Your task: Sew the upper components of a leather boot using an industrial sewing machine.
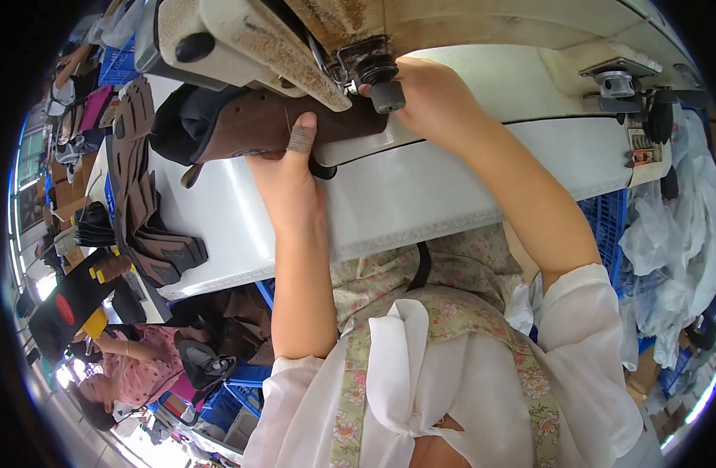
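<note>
A brown shoe upper with a dark lining (252, 125) lies under the head of the sewing machine (291, 54), its open end to the left. My left hand (289, 164) grips its near edge, the thumb, wrapped in grey tape, pressed on top and the other fingers hidden beneath. At the upper's right end is my right hand (436, 97), behind the machine's dark round knob (387, 95). The knob and machine parts cover most of its fingers, so I cannot make out their grip. The needle area is partly hidden.
Overlapping brown shoe pieces (139, 195) lie along the left end of the white machine table (217, 210). Clear plastic bags (670, 242) hang at the right beside a blue crate (605, 226). Another person in pink (143, 355) works at the lower left.
</note>
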{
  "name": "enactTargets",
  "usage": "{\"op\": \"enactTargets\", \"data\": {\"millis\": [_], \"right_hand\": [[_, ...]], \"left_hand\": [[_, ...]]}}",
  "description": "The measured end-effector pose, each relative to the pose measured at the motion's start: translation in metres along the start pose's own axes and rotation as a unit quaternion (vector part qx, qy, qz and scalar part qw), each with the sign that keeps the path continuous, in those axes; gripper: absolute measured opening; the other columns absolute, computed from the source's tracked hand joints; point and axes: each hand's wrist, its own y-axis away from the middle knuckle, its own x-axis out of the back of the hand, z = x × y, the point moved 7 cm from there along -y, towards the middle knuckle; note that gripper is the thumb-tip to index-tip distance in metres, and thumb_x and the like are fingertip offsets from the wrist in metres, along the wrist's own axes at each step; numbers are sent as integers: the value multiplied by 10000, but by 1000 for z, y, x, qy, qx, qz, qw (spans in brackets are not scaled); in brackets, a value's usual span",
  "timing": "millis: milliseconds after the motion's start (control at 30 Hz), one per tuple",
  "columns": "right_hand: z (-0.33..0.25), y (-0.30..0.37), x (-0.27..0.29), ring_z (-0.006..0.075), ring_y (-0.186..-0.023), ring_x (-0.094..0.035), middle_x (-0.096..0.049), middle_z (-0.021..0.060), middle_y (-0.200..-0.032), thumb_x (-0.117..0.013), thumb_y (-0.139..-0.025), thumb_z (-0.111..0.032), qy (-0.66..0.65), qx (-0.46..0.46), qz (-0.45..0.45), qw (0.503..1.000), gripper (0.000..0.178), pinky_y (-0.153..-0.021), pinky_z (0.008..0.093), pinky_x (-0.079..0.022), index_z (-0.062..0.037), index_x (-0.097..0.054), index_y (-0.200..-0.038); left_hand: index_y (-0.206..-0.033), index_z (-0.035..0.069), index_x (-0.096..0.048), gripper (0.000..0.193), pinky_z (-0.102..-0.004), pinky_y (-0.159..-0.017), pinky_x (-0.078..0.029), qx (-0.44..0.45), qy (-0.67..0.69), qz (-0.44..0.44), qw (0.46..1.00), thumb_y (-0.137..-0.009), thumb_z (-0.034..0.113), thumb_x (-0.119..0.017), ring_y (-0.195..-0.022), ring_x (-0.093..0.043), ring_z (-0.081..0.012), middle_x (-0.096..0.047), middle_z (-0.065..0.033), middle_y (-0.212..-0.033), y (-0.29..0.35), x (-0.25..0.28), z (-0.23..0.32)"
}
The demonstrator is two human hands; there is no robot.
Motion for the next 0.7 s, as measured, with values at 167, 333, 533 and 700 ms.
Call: {"op": "enactTargets", "data": {"millis": [167, 333, 533, 700], "right_hand": [[-1, 4, 1, 226, -987, -655, -676, 6, -1070, -670, -767, -74, 26, 3, 18, 999, 152, -811, 360, -544, -105, -724, -906], [-4, 2, 0, 225, -1005, -651, -677, 9, -1077, -670, -762, -72, 24, 6, 5, 1000, 152, -818, 360, -545, -103, -722, -902], [-1, 1, 0, 243, -980, -657, -685, 16, -1057, -651, -762, -47, 23, 1, -7, 1000, 195, -809, 369, -546, -107, -729, -930], [-1, 0, 1, 260, -940, -664, -690, 20, -1038, -632, -761, -21, 27, 6, -4, 1000, 218, -796, 375, -549, -106, -733, -935]], "left_hand": [[-1255, -22, -471, 559, -325, -1010, -420, -2, -20, 27, 999, -805, 32, -798, -1135, -559, -209, -575, -125, -1240, 9, 4, -5], [-1253, -61, -445, 534, -343, -1019, -418, -63, -95, 73, 991, -826, 18, -756, -1134, -562, -232, -571, -162, -1240, 16, 6, 4], [-1259, -62, -444, 524, -344, -1026, -416, -23, -97, 52, 994, -828, -1, -735, -1139, -563, -238, -566, -165, -1251, 18, 2, 4], [-1286, -51, -417, 548, -343, -1030, -414, -2, -75, 63, 995, -835, -8, -725, -1164, -548, -239, -542, -168, -1281, 22, 1, -2]]}}
